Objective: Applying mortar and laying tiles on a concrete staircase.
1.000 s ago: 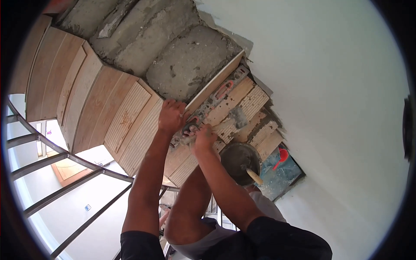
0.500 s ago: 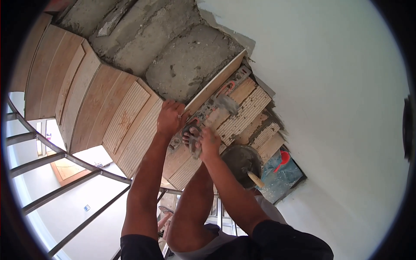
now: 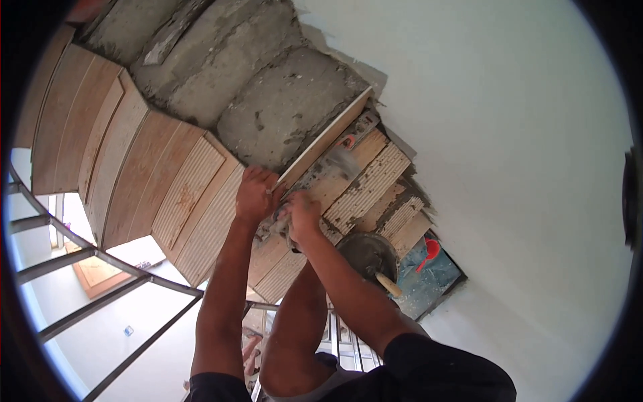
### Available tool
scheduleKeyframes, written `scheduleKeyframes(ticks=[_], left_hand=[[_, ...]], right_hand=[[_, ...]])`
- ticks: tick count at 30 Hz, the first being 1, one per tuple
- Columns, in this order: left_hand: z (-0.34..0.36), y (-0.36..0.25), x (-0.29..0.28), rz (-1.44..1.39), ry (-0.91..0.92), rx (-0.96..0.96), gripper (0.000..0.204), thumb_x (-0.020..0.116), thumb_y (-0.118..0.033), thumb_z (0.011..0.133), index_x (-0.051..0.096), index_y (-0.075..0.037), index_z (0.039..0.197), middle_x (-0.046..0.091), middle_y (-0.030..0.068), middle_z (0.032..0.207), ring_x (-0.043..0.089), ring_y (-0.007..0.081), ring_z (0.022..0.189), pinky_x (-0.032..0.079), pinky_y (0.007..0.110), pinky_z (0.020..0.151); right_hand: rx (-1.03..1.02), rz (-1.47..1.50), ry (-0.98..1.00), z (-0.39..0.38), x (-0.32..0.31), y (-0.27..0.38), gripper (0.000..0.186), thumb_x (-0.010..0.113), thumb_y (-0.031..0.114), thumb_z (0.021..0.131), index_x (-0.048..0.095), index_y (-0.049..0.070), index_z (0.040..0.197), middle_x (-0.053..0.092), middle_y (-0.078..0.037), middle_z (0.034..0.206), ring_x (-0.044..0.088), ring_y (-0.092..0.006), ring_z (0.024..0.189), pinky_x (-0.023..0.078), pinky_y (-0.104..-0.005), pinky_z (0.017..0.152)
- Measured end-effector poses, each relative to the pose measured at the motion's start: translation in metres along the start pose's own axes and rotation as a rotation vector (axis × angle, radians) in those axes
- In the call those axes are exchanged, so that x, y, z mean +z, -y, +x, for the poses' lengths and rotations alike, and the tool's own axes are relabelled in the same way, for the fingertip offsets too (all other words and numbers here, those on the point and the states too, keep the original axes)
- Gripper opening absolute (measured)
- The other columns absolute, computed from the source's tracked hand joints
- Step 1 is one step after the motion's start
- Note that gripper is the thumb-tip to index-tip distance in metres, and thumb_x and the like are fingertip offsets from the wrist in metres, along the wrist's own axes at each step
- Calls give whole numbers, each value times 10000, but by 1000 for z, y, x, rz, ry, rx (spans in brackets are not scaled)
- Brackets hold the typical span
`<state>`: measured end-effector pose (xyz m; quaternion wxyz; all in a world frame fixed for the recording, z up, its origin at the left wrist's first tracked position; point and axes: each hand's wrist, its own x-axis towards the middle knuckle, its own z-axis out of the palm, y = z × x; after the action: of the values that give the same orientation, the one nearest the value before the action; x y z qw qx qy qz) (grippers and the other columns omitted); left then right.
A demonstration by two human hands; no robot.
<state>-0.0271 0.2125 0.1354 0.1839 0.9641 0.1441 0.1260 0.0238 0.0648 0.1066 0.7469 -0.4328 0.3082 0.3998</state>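
Observation:
A long, narrow wood-look tile stands on edge across the step, along the front of the rough cement. My left hand is closed around its near left end, with the thumb on the side facing me. Close beside it, my right hand is curled low in front of the same end. Something greyish shows under its fingers, against my foot, and I cannot make out what it is. Behind the right hand lies a grey bar with red-orange marks, along the tile's foot. A blurred grey lump sits on the tread.
A bucket of mortar holds a wooden-handled trowel. Right of it, a red scoop lies on a bluish board. Tiled steps curve away left beside a metal railing. A white wall bounds the right.
My right hand has moved left and slightly up, closer to my left hand and the tile's end. The left hand keeps its place at the tile. The whole view has shifted slightly.

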Motion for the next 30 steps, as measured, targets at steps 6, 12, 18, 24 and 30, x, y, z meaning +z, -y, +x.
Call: scheduleKeyframes(ticks=[6, 12, 18, 24, 30], left_hand=[[-13, -6, -7, 141, -56, -107, 256, 850, -316, 805, 750, -90, 874, 647, 42, 981, 604, 261, 1130, 273, 595, 1219], [-11, 2, -9, 109, 48, -128, 260, 850, -323, 809, 740, -94, 862, 645, 28, 946, 606, 258, 1065, 291, 571, 1219], [-11, 3, -5, 127, 14, -88, 223, 839, -307, 830, 745, -109, 872, 673, 21, 929, 610, 255, 1036, 275, 564, 1244], [-6, -8, -15, 160, 93, -141, 259, 830, -339, 841, 770, -102, 926, 740, 46, 978, 631, 261, 1057, 261, 571, 1251], [20, -30, -5, 248, 189, -301, 398, 731, -458, 905, 795, -84, 1027, 790, 120, 1034, 720, 287, 1045, 271, 561, 1226]], right_hand=[[-131, 86, -249, 5, -10, 19, 188, 592, 216, 1022, 542, 125, 866, 514, 2, 752, 491, -130, 576, 451, -311, 506], [-26, 93, -128, 13, 7, 2, 151, 584, 198, 1024, 503, 72, 1028, 540, -68, 924, 463, -183, 614, 447, -345, 507], [-142, 200, -238, -4, 10, 19, 190, 561, 224, 1038, 461, 74, 1100, 501, -62, 890, 464, -173, 629, 442, -348, 504], [-72, -127, -127, 11, -8, 13, 179, 598, 215, 1020, 508, 98, 919, 452, -13, 767, 438, -162, 561, 407, -352, 495], [-114, -121, -106, 2, -52, 15, 196, 617, 259, 1018, 528, 96, 956, 488, -21, 791, 449, -170, 583, 389, -358, 502]])
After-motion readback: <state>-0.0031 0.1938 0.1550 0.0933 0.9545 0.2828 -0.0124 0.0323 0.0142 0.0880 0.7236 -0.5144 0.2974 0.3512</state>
